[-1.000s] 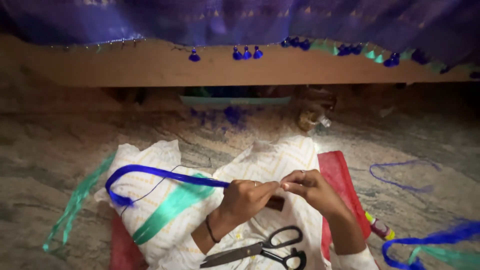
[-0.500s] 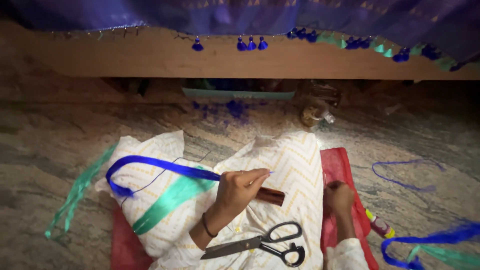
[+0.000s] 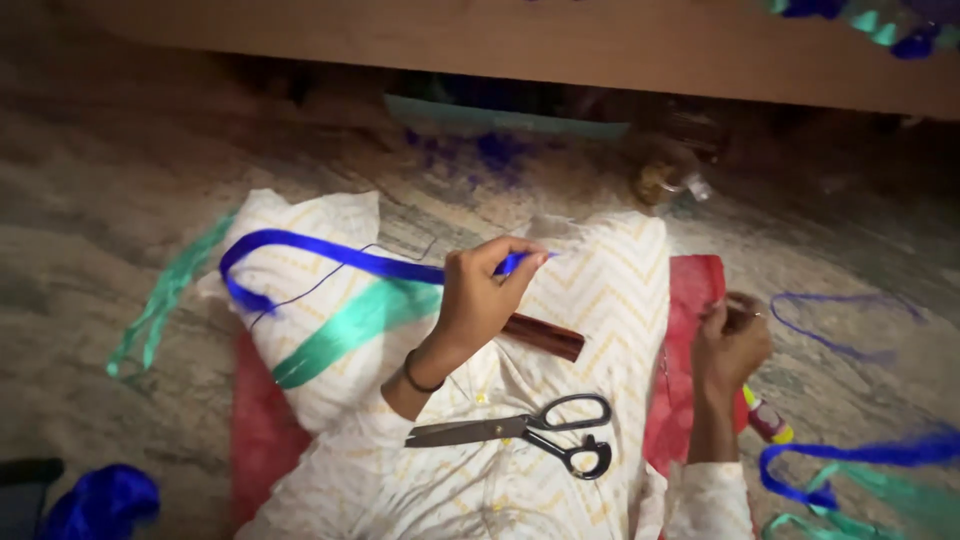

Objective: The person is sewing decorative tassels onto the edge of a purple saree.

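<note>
Your left hand is raised in the middle of the view, back toward you, fingers curled in with thumb and forefinger pinched together at the far right tip. A dark band circles that wrist, and the bare forearm slants down and left toward you into a pale sleeve. Your right hand sits lower and further right, well apart from the left, fingers folded loosely inward, knuckles up. Its forearm runs straight down toward you, ending in a pale patterned cuff at the near edge.
</note>
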